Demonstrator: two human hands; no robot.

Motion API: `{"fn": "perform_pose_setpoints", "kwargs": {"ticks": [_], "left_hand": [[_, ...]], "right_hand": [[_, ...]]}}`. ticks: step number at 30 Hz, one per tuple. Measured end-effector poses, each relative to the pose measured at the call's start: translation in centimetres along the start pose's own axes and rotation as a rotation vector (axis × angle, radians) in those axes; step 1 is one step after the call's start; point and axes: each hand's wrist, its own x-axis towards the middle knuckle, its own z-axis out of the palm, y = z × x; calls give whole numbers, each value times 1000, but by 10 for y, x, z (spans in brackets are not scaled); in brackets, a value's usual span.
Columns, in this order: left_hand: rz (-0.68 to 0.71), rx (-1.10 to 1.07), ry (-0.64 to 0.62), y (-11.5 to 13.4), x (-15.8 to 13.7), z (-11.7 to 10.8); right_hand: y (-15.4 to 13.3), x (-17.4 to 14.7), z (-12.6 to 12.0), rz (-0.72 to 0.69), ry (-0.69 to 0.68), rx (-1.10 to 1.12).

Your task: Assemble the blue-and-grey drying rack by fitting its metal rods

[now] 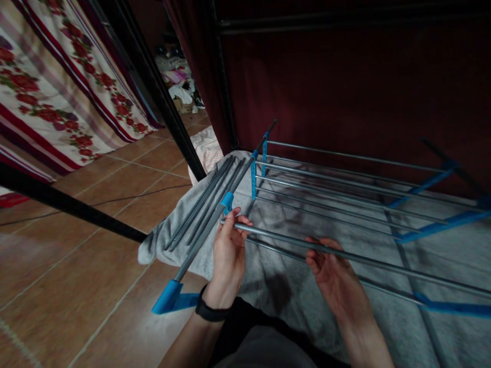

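A long grey metal tube (280, 236) runs from the middle out past the right edge. Near its left end my left hand (232, 240), with a black band on the wrist, pinches it between thumb and fingers. Farther right along the same tube, my right hand (333, 266) has its fingers curled around it. The tube's left end is close to a blue plastic clip (227, 200) on a slanted grey bar (201, 237); whether they touch I cannot tell. That bar belongs to a partly assembled rack of thin metal rods (326, 183) with blue plastic brackets (253, 176).
Several loose grey tubes (203, 199) lie on a grey blanket (268, 281) to the left. A blue foot (169, 297) ends the slanted bar above the tiled floor (95, 266). Black metal frame posts (169, 112) and a dark red cloth (345, 92) stand behind. A cable (126, 198) crosses the tiles.
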Motion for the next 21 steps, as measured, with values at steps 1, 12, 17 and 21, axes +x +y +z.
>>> {"fn": "perform_pose_setpoints", "kwargs": {"ticks": [1, 12, 17, 21], "left_hand": [[-7, 8, -1, 0, 0, -1], [564, 214, 266, -19, 23, -24], [675, 391, 200, -22, 33, -30], [607, 345, 23, -25, 46, -35]], "right_hand": [[-1, 1, 2, -17, 12, -11], [-2, 7, 2, -62, 56, -65], [-5, 9, 5, -83, 71, -64], [-6, 11, 6, -105, 69, -62]]}}
